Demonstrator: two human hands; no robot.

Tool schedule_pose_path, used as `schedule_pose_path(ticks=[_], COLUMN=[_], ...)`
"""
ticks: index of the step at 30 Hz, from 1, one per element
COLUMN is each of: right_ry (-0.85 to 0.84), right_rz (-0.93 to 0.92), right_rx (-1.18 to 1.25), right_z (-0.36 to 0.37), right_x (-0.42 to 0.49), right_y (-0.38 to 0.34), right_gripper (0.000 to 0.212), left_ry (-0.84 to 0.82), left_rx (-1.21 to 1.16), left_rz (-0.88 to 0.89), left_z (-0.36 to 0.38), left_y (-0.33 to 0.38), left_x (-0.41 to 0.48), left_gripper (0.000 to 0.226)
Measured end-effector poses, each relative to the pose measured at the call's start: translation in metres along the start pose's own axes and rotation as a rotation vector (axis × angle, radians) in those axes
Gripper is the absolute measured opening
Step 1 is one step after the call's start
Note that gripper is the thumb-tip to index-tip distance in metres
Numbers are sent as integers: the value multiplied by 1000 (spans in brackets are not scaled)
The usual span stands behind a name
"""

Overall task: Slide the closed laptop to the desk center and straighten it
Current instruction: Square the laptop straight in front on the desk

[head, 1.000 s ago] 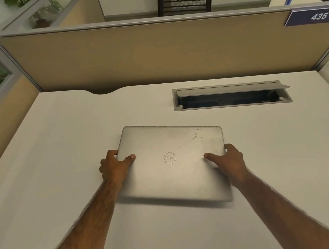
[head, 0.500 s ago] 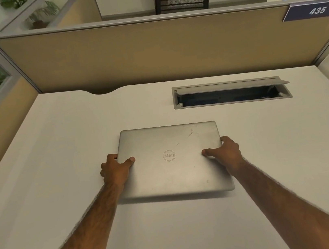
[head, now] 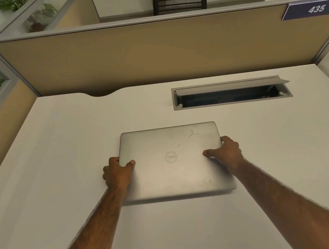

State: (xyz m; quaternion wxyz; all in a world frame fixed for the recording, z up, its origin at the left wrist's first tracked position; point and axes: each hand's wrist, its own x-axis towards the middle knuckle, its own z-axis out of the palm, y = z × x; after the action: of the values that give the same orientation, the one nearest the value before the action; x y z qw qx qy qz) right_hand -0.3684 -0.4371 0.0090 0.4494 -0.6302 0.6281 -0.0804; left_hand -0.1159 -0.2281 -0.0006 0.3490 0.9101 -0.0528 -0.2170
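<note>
A closed silver laptop with a round logo on its lid lies flat near the middle of the white desk. Its edges run nearly parallel to the desk's back edge. My left hand grips the laptop's left edge, thumb on the lid and fingers curled around the side. My right hand grips the right edge the same way, thumb resting on the lid.
An open cable hatch with a raised grey flap is set in the desk behind and to the right of the laptop. A tan partition with a "435" sign closes the back; another partition lines the left side.
The laptop has turned from a skewed angle to nearly square with the desk, its near edge settling flat. Both hands stayed on its side edges.
</note>
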Motion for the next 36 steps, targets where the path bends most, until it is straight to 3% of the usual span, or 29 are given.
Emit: schedule_pose_path(ticks=[18,36], right_ry=[14,81], right_rz=[-2,7], right_rx=[-82,-8], right_z=[2,4], right_x=[-2,-3], right_y=[2,0], right_gripper=[81,75], left_ry=[57,38], left_rx=[167,31], left_rz=[67,-3], left_z=[10,9], left_y=[-6,-2], left_x=[-14,-2], left_gripper=[67,62])
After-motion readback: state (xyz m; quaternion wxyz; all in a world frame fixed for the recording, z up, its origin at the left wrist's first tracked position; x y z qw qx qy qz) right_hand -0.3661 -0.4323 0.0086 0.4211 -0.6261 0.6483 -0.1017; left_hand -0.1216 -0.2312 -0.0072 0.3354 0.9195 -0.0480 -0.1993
